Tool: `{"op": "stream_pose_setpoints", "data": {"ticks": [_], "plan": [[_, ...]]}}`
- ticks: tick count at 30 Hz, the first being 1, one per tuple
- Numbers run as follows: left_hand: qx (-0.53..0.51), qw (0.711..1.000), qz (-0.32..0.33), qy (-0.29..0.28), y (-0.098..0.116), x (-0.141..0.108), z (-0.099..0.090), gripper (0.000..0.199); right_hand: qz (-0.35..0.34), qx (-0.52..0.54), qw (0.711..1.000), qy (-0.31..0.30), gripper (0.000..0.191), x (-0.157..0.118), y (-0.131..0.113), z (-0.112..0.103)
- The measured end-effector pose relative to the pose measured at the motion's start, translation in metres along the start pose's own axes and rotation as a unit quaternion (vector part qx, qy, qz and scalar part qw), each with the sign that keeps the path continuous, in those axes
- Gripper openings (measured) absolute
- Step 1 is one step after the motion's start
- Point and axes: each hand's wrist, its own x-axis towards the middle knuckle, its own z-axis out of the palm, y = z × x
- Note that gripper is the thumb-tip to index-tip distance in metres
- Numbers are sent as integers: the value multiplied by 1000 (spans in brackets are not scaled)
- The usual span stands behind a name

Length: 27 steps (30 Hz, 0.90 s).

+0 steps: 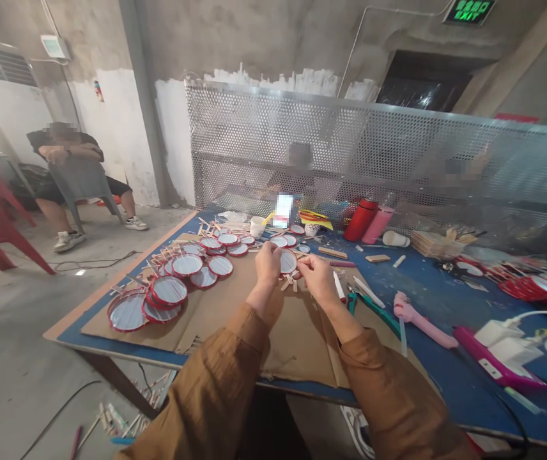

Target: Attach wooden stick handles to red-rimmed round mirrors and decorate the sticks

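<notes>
A round disc with a red rim and a pale, shiny face is held upright over the cardboard. My left hand is closed on its left edge. On the opposite side, my right hand pinches at the rim; the fingertips partly hide the contact. Short wooden sticks show just below the disc. Many similar discs lie in an overlapping group to the left, among them a near one, with wooden sticks around them. The cardboard sheet lies beneath my hands.
Right of my hands lie a white marker, green-handled pliers, a pink glue gun and a magenta power strip. Behind stand paper cups, a red bottle and a perforated metal screen. A person sits far left.
</notes>
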Motion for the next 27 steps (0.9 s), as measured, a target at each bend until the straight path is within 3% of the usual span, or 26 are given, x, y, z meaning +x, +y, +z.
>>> {"op": "stream_pose_setpoints", "data": {"ticks": [5,12,17,21,24,27], "plan": [[43,998,33,37,-3,3,0,9,19,41,999,-3,14,2,5,3],[51,997,49,44,-6,9,1,9,73,150,986,20,8,7,9,13],[38,997,55,49,-4,11,1,8,160,260,951,40,10,9,11,19],[30,991,72,107,-1,21,-16,9,218,300,927,50,17,11,17,15],[29,989,95,111,-4,31,-30,7,186,304,931,81,15,16,19,9],[10,994,86,66,-11,36,-32,9,104,258,956,91,15,20,20,8]]}}
